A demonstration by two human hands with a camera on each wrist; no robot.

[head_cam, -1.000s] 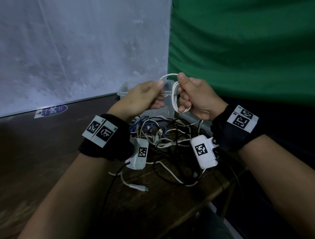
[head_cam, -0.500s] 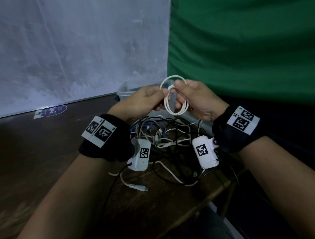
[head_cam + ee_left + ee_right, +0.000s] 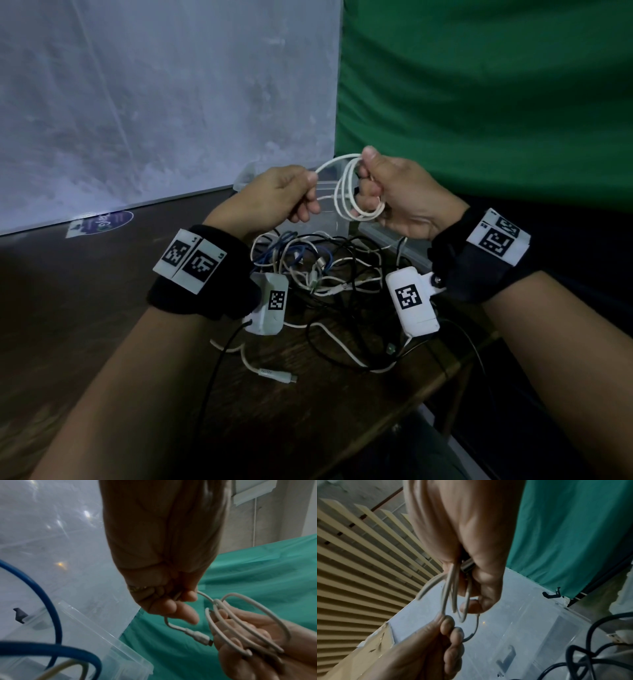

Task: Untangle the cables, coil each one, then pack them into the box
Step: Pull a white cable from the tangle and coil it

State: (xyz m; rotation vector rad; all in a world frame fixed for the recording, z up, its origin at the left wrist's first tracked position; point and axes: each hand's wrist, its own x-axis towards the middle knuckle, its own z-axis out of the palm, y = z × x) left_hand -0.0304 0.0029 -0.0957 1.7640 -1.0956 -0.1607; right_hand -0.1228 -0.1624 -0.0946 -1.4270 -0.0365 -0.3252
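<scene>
We hold the white cable up in the air, between our two hands and above the clear box. Our right hand is closed around the loops and pinches them at the top. Our left hand is curled too, and pinches the loose end of the same cable.

A moment ago our hands were close together on one round ring. Now they have moved a little apart, and a short bit of cable stretches from the left hand up to the bunch. We think the last bit is being wrapped on, so this coil is almost done and can soon go in the box.

The head view shows the messy pile of cables lying on the wooden table, just in front of the box. Those are not yet untangled.

The left wrist view shows what the head view does not: the little plug hanging below the left fingers. The right wrist view shows a metal plug tip tucked inside the right fist.
</scene>
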